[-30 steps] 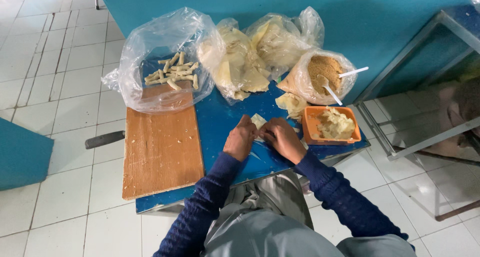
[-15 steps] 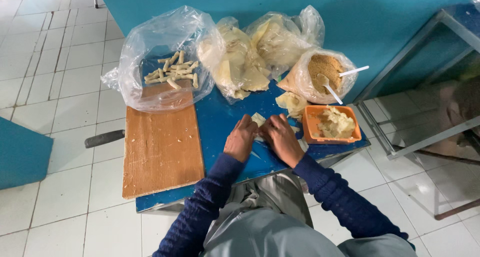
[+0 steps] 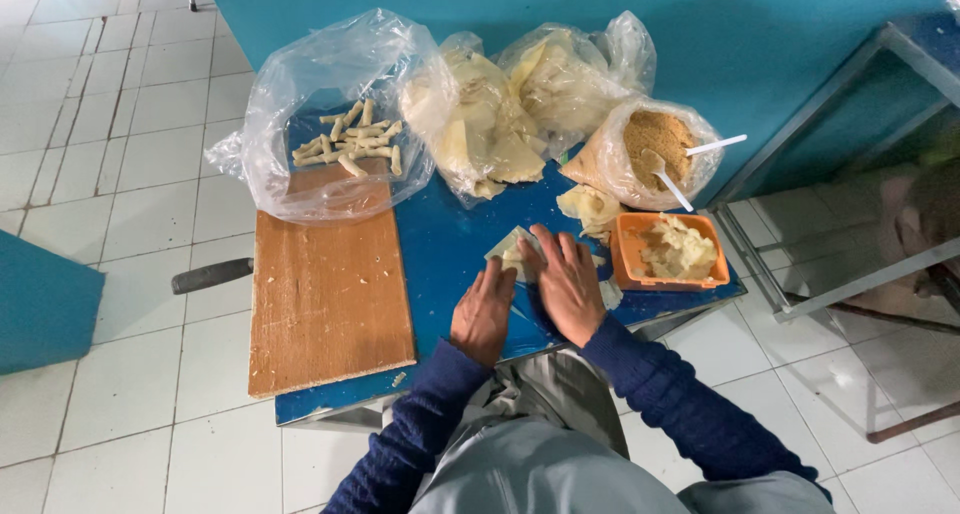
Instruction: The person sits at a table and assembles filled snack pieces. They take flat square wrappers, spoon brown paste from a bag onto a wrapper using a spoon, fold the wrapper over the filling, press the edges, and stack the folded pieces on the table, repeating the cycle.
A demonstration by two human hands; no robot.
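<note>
Under my fingertips, a pale wrapper lies on the blue table. Both my left hand and right hand press flat on it, fingers spread, gripping nothing; an orange tub sits just right.

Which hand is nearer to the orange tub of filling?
Right. The right hand lies just beside the orange tub, on the wrapper; the left hand sits farther away, beyond the right hand.

Both hands flat, palms down, side by side.
The left hand and right hand lie close together with fingers stretched forward; both forearms in dark blue sleeves reach forward from the body.
</note>
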